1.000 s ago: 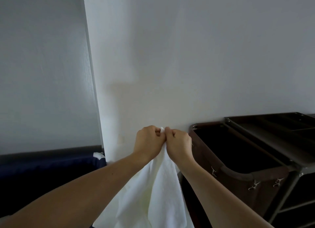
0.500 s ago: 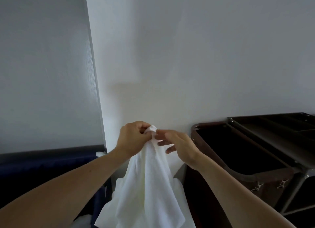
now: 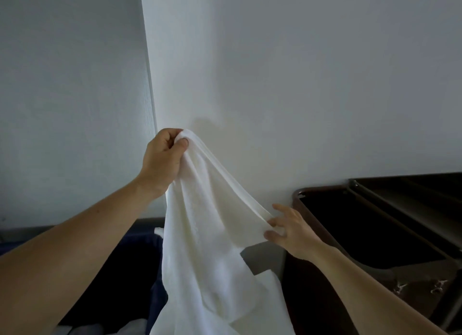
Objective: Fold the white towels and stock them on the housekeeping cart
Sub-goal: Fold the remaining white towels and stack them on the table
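**Hands part along the towel's edge**

The hands, together a second ago, now sit apart. The cart (image 3: 390,237) stands at right against the wall (image 3: 287,79). The towel (image 3: 212,247) hangs between them. Left hand (image 3: 162,162) fists its raised corner; right hand (image 3: 291,231) pinches the hem lower, other fingers spread.

Hotel housekeeping area: cart (image 3: 405,224), towel (image 3: 212,234).

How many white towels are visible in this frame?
1 for certain: the towel held up by the left hand and right hand. Pale fabric at the bottom edge may be more.
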### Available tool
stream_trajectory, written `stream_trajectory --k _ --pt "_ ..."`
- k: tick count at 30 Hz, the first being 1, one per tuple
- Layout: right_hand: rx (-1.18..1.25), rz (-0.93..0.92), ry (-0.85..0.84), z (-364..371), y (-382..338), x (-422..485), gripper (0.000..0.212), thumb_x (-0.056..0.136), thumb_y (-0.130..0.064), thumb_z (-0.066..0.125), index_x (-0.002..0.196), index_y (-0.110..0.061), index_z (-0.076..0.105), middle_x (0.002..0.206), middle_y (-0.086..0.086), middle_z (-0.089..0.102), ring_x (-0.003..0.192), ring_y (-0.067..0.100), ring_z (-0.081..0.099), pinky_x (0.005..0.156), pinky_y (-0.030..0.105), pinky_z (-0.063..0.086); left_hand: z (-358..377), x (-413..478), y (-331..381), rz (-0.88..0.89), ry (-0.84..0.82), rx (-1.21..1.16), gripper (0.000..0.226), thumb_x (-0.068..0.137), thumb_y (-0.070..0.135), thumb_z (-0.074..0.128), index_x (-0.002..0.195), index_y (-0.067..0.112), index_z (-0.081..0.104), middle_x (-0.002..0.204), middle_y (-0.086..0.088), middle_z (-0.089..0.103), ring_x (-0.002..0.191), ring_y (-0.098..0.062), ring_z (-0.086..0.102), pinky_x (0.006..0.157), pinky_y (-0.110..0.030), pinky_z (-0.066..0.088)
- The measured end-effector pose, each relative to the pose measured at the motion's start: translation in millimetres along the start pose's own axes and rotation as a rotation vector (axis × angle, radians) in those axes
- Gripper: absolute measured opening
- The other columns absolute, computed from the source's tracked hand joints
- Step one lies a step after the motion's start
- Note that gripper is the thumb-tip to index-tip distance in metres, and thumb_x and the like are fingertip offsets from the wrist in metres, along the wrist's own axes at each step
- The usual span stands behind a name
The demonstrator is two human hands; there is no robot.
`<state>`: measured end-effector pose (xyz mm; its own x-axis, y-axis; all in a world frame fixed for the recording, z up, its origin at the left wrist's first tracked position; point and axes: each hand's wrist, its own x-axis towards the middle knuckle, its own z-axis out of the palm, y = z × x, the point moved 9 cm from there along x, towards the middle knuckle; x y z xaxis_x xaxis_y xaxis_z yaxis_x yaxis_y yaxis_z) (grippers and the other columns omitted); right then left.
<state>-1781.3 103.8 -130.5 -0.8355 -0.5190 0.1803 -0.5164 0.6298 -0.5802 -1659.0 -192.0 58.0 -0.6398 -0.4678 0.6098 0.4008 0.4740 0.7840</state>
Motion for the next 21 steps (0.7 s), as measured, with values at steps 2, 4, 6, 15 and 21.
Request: stream_trajectory --k 2,4,6,15,21 --pt "-0.038 -0.075 0.015 0 -1 -5 0.052 0.091 -0.044 0.068 0.139 -0.031 0.050 0.140 -0.017 0.045 0.131 0.013 0.047 0.111 0.037 0.041 -14 4 -4 -0.013 0.057 -0.011 0.013 0.093 0.022 0.058 0.091 0.034 0.064 0.092 0.015 0.068 0.081 0.001 0.064 0.071 -0.021 0.050" --pt "-0.088 -0.162 0.080 -7 -6 -11 0.051 0.092 -0.041 0.067 0.139 -0.035 0.049 0.132 -0.025 0.042 0.121 0.004 0.049 0.106 0.032 0.044 -26 6 -8 -0.023 0.086 -0.020 0.011 0.092 0.023 0.058 0.091 0.033 0.064 0.095 0.010 0.068 0.086 -0.007 0.065 0.073 -0.025 0.050" --pt "-0.092 -0.205 0.110 -8 -12 -12 0.050 0.092 -0.040 0.068 0.138 -0.038 0.047 0.127 -0.033 0.041 0.114 -0.006 0.048 0.102 0.026 0.044 -27 6 -12 -0.029 0.073 -0.031 0.010 0.091 0.025 0.059 0.092 0.032 0.065 0.096 0.009 0.069 0.088 -0.010 0.066 0.073 -0.025 0.050" --pt "-0.149 -0.360 0.148 12 -18 -11 0.017 0.091 -0.033 0.072 0.108 -0.028 0.068 0.146 -0.012 0.046 0.123 0.005 0.049 0.102 0.027 0.043 -23 5 -16 -0.043 0.052 -0.076 0.011 0.090 0.024 0.060 0.097 0.029 0.068 0.098 0.009 0.070 0.091 -0.010 0.067 0.078 -0.028 0.053" --pt "-0.171 -0.309 0.101 22 -12 -5 0.033 0.094 -0.040 0.067 0.126 -0.033 0.062 0.131 -0.026 0.044 0.113 -0.004 0.045 0.100 0.012 0.034 -25 5 -18 -0.049 0.042 -0.115 0.012 0.090 0.022 0.061 0.098 0.027 0.069 0.096 0.009 0.072 0.090 -0.010 0.068 0.078 -0.029 0.054"
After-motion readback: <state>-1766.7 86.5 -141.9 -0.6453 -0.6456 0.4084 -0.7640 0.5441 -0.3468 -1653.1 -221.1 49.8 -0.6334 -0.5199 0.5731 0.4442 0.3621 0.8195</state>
